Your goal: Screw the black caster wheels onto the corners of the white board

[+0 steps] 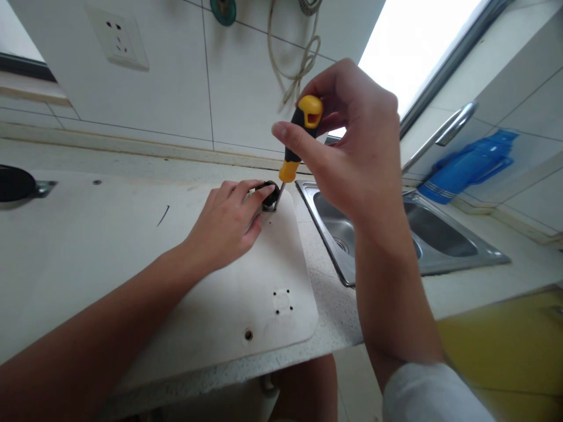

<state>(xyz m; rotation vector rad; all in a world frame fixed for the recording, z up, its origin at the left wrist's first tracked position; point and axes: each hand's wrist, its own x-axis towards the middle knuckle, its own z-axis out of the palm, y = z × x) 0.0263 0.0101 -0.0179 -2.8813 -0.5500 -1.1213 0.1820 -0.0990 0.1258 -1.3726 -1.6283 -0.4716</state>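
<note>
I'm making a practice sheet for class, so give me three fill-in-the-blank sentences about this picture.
The right hand holds a yellow-and-black plastic-handled ____.
The left hand touches a small round part coloured ____.
In the picture, the silver metal sink lies to the ____ of the flat white board.
Missing words: screwdriver; black; right.

A white tiled wall (167,88) spans twelve o'clock, with a socket plate (118,36) between ten and eleven. White glare (bright enough to hide any view) fills a dark-framed window (404,41) at one o'clock; a second window (16,32) glows at ten. The speckled countertop (336,310) holds a steel double sink (490,256) at three, a yellow panel (505,346) at four, and a pale tiled floor (356,375) lies at five.
</note>
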